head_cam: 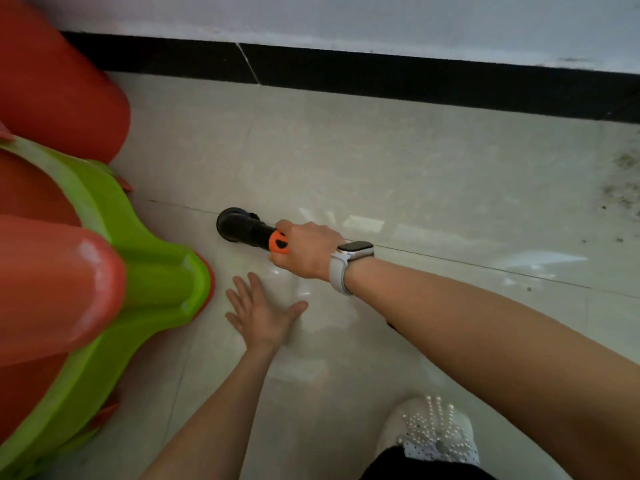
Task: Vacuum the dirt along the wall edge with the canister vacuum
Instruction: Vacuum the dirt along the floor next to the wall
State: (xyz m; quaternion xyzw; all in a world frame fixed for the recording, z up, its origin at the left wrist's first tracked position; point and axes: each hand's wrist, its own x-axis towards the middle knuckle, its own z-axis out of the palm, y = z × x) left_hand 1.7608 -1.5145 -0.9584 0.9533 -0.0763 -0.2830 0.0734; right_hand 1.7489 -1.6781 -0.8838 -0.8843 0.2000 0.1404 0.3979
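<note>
Pale floor tiles (381, 161) run up to a black skirting (381, 77) below a white wall (346, 15). At far left we see stacked red and green stools (114, 244). Beside them our left hand (258, 311) hovers over the tile or lies on it, fingers spread wide and holding nothing. Next, our right hand (304, 252), watch (348, 263) on its wrist, grips the black nozzle (242, 228) at its orange collar (278, 243); the nozzle points at the stools, well short of the skirting. Dirt (620, 188) lies at far right near the wall. We judge vacuuming is barely begun; next the nozzle must swing right and forward to that patch.
</note>
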